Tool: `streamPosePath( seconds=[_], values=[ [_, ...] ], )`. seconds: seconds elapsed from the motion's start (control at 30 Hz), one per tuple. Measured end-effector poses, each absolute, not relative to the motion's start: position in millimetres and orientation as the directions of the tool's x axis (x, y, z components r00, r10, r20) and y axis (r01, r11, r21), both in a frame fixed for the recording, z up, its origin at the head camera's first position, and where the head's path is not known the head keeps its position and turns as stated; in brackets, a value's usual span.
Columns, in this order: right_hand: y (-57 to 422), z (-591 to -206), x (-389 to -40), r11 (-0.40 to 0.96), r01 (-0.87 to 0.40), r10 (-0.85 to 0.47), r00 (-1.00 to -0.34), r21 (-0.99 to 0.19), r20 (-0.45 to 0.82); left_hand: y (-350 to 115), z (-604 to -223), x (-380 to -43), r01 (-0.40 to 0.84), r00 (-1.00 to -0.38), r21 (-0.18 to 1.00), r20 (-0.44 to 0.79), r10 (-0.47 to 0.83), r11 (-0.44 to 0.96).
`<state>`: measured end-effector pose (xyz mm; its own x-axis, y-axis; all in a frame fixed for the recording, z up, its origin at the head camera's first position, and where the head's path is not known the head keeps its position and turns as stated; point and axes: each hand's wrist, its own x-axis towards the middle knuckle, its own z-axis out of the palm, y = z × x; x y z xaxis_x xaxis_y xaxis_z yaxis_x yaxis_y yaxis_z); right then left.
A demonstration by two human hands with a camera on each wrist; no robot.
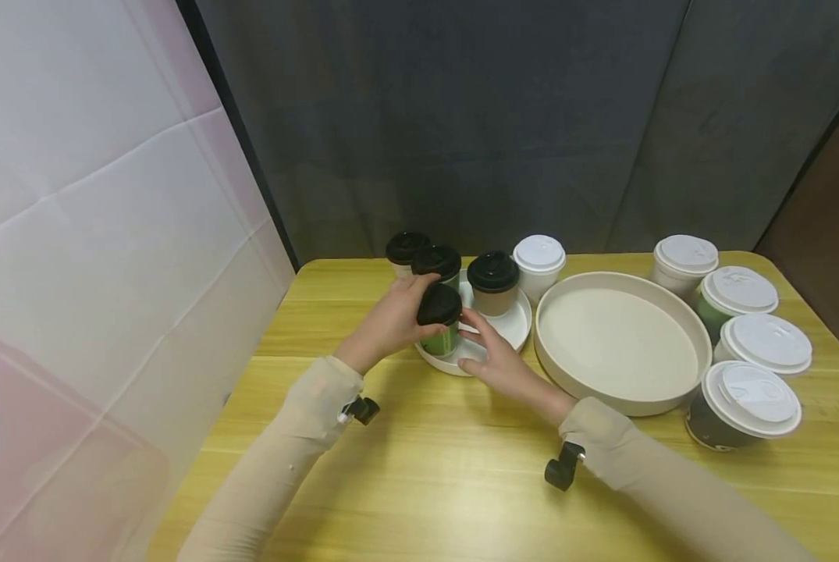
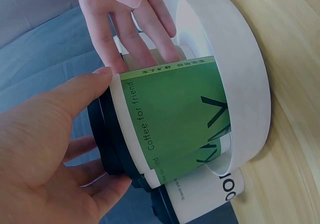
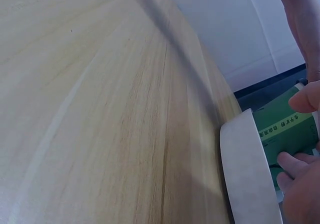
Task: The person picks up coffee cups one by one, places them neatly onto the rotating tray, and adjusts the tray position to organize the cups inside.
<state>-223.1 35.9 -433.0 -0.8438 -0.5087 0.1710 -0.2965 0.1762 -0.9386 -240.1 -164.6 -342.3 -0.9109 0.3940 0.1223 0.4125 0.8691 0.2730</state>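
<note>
My left hand grips a green paper coffee cup by its black lid, thumb on one side and fingers round the other. The cup stands inside a round white tray. From the right, my right hand reaches to the same cup, its fingers spread along the side. Also black-lidded are a brown cup on the tray and a second green cup just behind the gripped one. Farther back at the left is another black-lidded cup, partly hidden.
A wide beige round tray lies right of the white one. Between them at the back stands a white-lidded cup. Several white-lidded cups, including a dark one, line the beige tray's right side. A grey curtain hangs behind the wooden table.
</note>
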Motion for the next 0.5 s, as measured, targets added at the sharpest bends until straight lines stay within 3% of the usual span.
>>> streamPosePath(
  seconds=[0.27,0.5],
  values=[
    [38.3,-431.0,-221.5,0.218,-0.295,-0.5,-0.852,-0.93,0.153,-163.9,-343.2,-240.8,0.4,-0.916,0.271,0.112,0.384,0.875],
    [43.8,-433.1,-220.9,0.323,-0.375,-0.495,-0.849,-0.869,0.182,-166.0,-344.7,-239.0,0.387,-0.922,0.257,0.113,0.371,0.885]
  ],
)
